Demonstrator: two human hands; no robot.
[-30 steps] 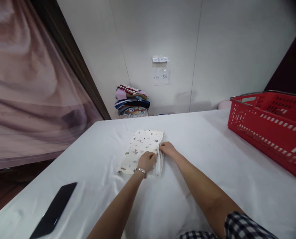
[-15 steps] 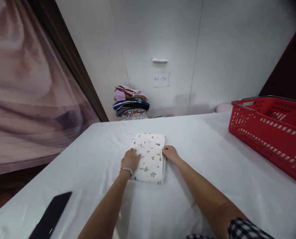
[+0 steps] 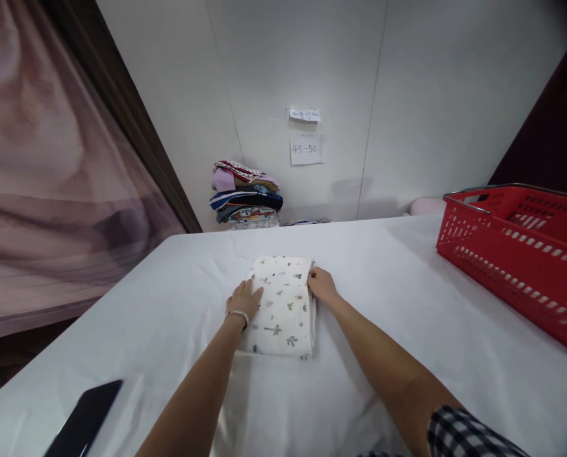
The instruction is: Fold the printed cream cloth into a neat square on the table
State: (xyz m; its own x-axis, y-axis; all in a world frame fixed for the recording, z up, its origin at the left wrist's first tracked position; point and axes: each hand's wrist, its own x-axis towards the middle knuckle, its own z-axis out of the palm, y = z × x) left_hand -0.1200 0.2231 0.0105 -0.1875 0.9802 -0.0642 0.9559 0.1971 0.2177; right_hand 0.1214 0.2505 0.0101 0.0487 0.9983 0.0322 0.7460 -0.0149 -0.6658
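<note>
A folded white cloth (image 3: 283, 311) with small grey-green plant prints lies flat on the white-covered table (image 3: 383, 381). My left hand (image 3: 244, 301), with a bracelet at the wrist, rests on the cloth's left edge, its fingers spread flat. At the far right edge, my right hand (image 3: 322, 284) pinches the side of the cloth between thumb and fingers. Layers of the fold show along that right side.
A red plastic basket (image 3: 512, 247) stands at the right. A black flat object (image 3: 84, 419) lies at the front left. Behind the table's far edge is a stack of folded clothes (image 3: 247, 193); paper labels (image 3: 306, 150) hang on the wall. A pink curtain (image 3: 49, 178) drapes at the left.
My right hand has slid a little toward the far corner along the cloth's right edge. The left hand stays on the left edge, and the view has shifted slightly.
</note>
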